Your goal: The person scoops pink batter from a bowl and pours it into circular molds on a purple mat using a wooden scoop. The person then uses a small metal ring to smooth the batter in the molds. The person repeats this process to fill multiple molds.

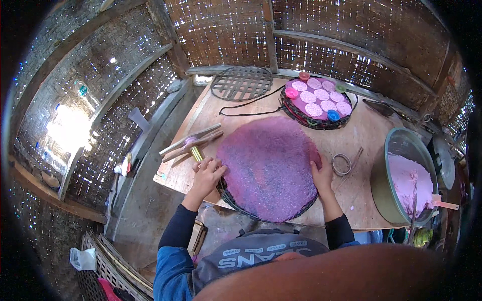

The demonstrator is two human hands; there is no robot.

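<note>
A round purple sheet, cloth-like with a speckled sheen (268, 165), lies over a dark woven round tray (232, 201) at the table's near edge. My left hand (207, 176) has its fingers curled on the sheet's left edge. Beside those fingers, a yellow metallic tube (197, 153) sticks out from wooden sticks (188, 143) with pink paste on them. On the opposite side, my right hand (322, 175) grips the sheet's right edge, thumb on top. The undersides of both grips are hidden.
Behind stands a tray of pale pink discs (321, 95) with coloured cups. Right of my right hand lies a ring (342, 164) beside a thin stick. A deep tub (380, 185) of pink dough, with tools in it, stands far right. An open lattice (242, 84) lies at the back.
</note>
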